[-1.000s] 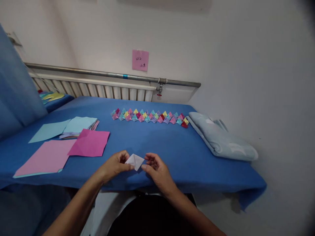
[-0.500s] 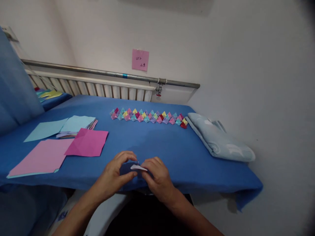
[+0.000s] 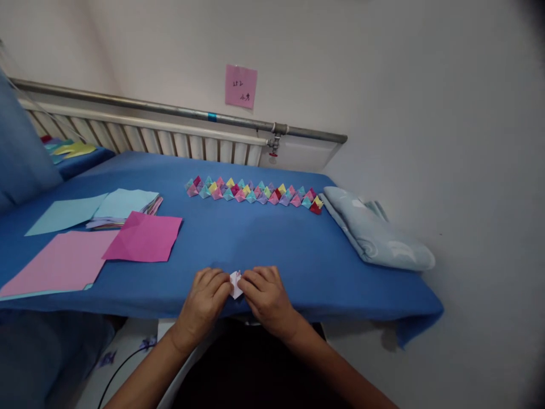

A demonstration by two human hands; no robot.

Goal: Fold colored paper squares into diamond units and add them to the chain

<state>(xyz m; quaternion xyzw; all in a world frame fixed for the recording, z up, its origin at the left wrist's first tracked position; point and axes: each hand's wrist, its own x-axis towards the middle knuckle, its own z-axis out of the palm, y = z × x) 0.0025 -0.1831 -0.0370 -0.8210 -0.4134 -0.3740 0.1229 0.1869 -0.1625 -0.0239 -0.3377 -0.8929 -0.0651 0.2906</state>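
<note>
A small folded piece of pale paper [image 3: 235, 286] is held between my two hands near the front edge of the blue-covered table [image 3: 272, 244]. My left hand [image 3: 206, 295] pinches its left side with fingers curled. On the right side, my right hand [image 3: 266, 295] grips it between thumb and fingers. The paper's outer edges are hidden under the fingertips. Farther back, several small folded paper pieces [image 3: 251, 192] in pink, teal, yellow, purple and red stand in close rows.
At the left lie a magenta sheet [image 3: 147, 237], pink sheets [image 3: 59, 261] and a stack of coloured paper [image 3: 125, 204]. A folded light-blue blanket [image 3: 378, 233] rests at the right end. Behind the table are a radiator [image 3: 170, 140] and a pipe [image 3: 149, 108].
My left hand has closed from an open pose onto the paper's left side. The paper has turned, showing a wider face. The whole view has shifted slightly.
</note>
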